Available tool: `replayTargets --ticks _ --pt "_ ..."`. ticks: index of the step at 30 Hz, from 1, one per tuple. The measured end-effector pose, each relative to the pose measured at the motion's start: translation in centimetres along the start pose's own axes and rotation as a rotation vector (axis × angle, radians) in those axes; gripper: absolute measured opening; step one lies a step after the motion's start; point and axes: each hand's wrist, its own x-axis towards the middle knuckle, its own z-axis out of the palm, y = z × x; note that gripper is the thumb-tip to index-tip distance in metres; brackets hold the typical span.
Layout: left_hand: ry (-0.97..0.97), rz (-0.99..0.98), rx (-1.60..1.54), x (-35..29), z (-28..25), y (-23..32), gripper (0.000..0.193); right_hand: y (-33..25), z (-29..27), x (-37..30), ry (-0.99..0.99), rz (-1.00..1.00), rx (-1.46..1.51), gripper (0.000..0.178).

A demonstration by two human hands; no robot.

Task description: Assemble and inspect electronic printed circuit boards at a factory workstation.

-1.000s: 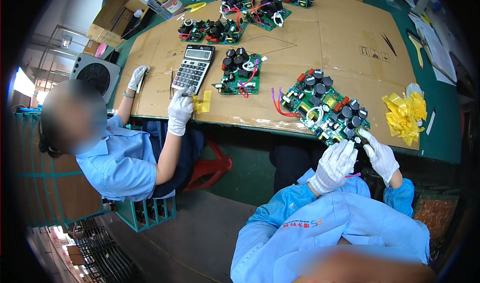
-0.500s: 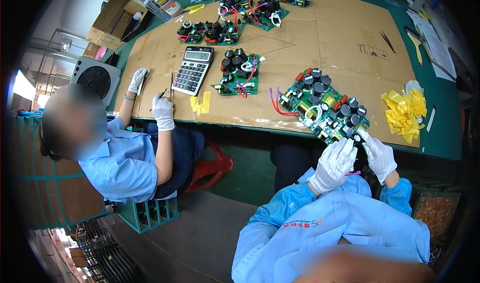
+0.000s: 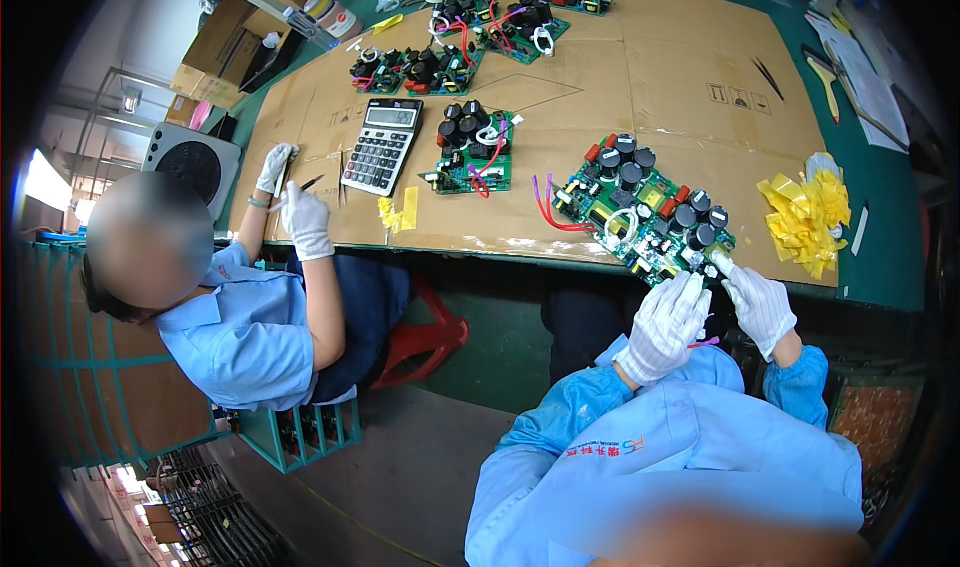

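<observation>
In white striped gloves, both my hands are at the near edge of a green circuit board (image 3: 650,229) crowded with black capacitors. My left hand (image 3: 665,329) is closed at its lower edge, fingers together; the fingertips partly hide what they grip. My right hand (image 3: 757,305) pinches the board's right corner, thumb and forefinger on it. Red wires with purple ends stick out from the board's left side. A purple wire end (image 3: 705,343) shows just below my left hand. The board lies tilted, partly past the table's front edge.
Cardboard (image 3: 670,77) covers the green table. Left of my board stand another board (image 3: 470,152), a calculator (image 3: 380,147) and yellow tape; several boards sit farther back. Crumpled yellow tape (image 3: 808,217) and tweezers (image 3: 768,79) are right. A gloved co-worker (image 3: 250,317) sits at left.
The co-worker's nearer hand has moved left and up, toward their other hand. My hands stay at the board with hardly any movement; the view has shifted slightly.
</observation>
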Motion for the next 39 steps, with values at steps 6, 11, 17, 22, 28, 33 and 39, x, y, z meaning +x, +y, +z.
replayTargets --ticks 6,11,17,22,28,33,39 --pt "0.008 -0.007 -0.023 -0.2 -0.3 0.1 0.06 -1.4 -2.0 1.0 -0.11 -0.008 0.044 0.042" --pt "0.034 0.011 -0.032 -0.3 -0.3 0.3 0.058 -1.0 -1.6 0.8 -0.047 -0.017 0.142 0.04" --pt "0.019 0.003 -0.014 -0.3 -0.3 0.1 0.058 -0.4 -1.0 0.7 -0.027 -0.052 0.062 0.034" --pt "0.025 0.032 -0.009 0.5 -0.5 -0.1 0.06 0.9 -0.2 0.3 0.013 -0.101 0.049 0.03" --pt "-0.075 0.001 0.031 0.5 -0.6 0.1 0.06 0.1 -0.6 1.0 -0.003 -0.016 0.325 0.034" --pt "-0.089 -0.006 0.01 0.4 -0.5 0.3 0.066 -0.7 -1.0 0.8 -0.035 0.161 0.574 0.034" --pt "-0.08 -0.042 0.101 0.1 -0.1 0.6 0.063 -0.7 0.1 0.6 0.018 0.144 0.535 0.034"
